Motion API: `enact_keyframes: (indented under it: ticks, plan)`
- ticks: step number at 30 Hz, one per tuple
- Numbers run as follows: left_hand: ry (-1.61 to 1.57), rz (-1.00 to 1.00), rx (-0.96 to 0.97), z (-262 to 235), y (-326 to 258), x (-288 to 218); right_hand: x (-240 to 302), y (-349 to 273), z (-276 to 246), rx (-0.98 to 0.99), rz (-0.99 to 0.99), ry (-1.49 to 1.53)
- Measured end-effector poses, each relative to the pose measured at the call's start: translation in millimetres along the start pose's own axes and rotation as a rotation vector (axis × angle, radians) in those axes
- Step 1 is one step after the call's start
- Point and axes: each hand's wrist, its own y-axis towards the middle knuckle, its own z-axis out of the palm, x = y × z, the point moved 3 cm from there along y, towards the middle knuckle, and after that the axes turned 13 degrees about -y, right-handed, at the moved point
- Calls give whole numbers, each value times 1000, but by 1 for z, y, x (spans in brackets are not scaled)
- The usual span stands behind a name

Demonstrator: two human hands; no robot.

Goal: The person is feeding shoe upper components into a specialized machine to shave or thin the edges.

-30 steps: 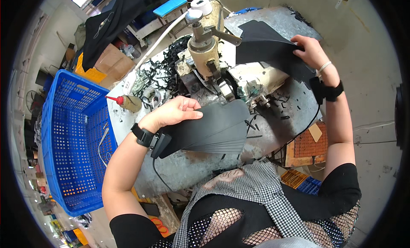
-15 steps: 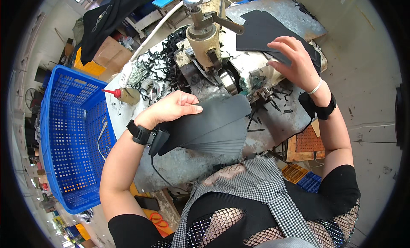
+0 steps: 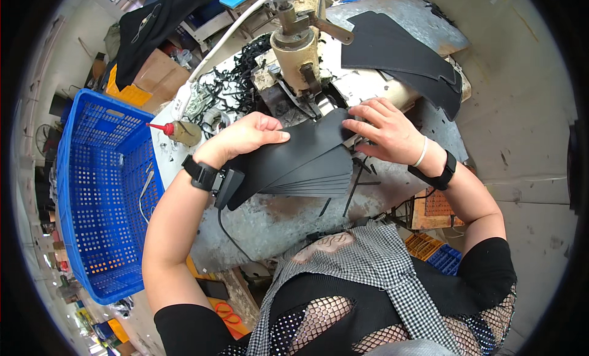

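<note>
Here, the top black sheet [image 3: 307, 149] is pinned flat by the left hand [image 3: 248, 135] and its far edge is pressed by the spread fingers of the right hand [image 3: 386, 132] at the machine [image 3: 297, 55], seemingly to feed it. A fanned stack [image 3: 307, 178] lies beneath on the table [image 3: 276, 215]; a blue crate [image 3: 98, 190] stands left.

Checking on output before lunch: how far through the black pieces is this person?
Done, it seems: black pieces lie beyond the machine. In hand: both the left hand and right hand press the top piece at it. Left: the fanned stack underneath.
</note>
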Motion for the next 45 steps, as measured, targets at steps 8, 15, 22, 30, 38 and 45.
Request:
enact_keyframes:
  ticks: [8, 15, 22, 30, 38, 45]
  plan:
    - [23, 5, -24, 1, -1, 0, -14, 16, 4, -202, 50, -119]
    - [91, 26, -29, 6, 6, -3, -11, 11, 11, -187, -29, -99]
    - [111, 47, -41, 11, 15, -6, -48, 15, -30, -219, 8, -207]
    - [-62, -11, 52, 8, -9, 1, -157, -31, -77, 84, 594, 350]
    - [71, -6, 29, -1, -9, 0, -119, -22, -50, -109, 476, 67]
    - [242, 31, -117, 21, 22, -23, -15, 6, -1, -41, 66, -57]
